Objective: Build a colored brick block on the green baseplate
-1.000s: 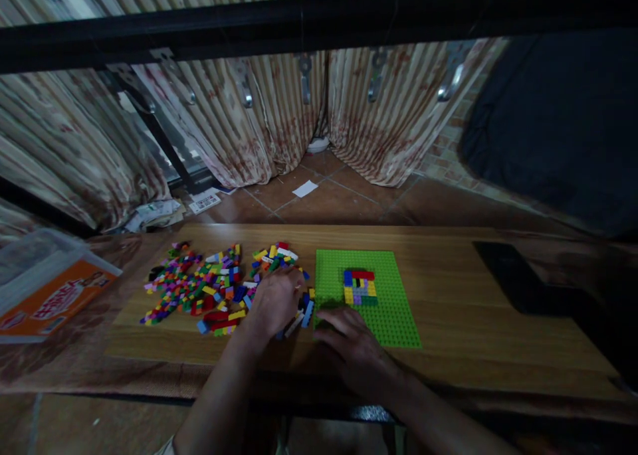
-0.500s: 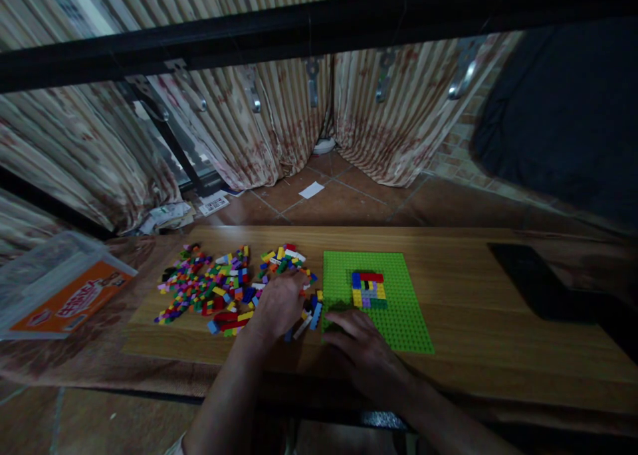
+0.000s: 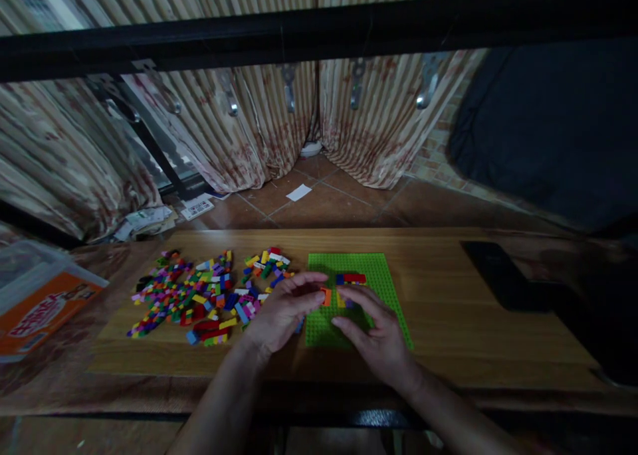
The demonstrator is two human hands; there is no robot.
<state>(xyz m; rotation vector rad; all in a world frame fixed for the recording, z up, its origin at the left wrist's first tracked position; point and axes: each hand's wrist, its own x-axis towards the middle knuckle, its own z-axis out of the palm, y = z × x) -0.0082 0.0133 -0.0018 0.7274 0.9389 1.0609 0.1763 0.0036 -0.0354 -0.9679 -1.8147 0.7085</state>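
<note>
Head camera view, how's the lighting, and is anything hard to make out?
Head view: dim overall, with a glint on the rightmost metal hook; head view: the orange brick in the left hand shows its colour, but little fine detail; head view: the loose bricks look soft-edged.

Open to passage across bare wood on the table (image 3: pixel 436 302) between the green baseplate (image 3: pixel 373 262) and a dark flat object (image 3: pixel 491 269) at right. Hemmed in at left by spread loose bricks (image 3: pixel 197 300). Obstructed over the baseplate by the left hand (image 3: pixel 286 310), pinching an orange brick (image 3: pixel 326 297), and the right hand (image 3: pixel 381 335), partly screening the small brick build (image 3: pixel 354 279).
</note>
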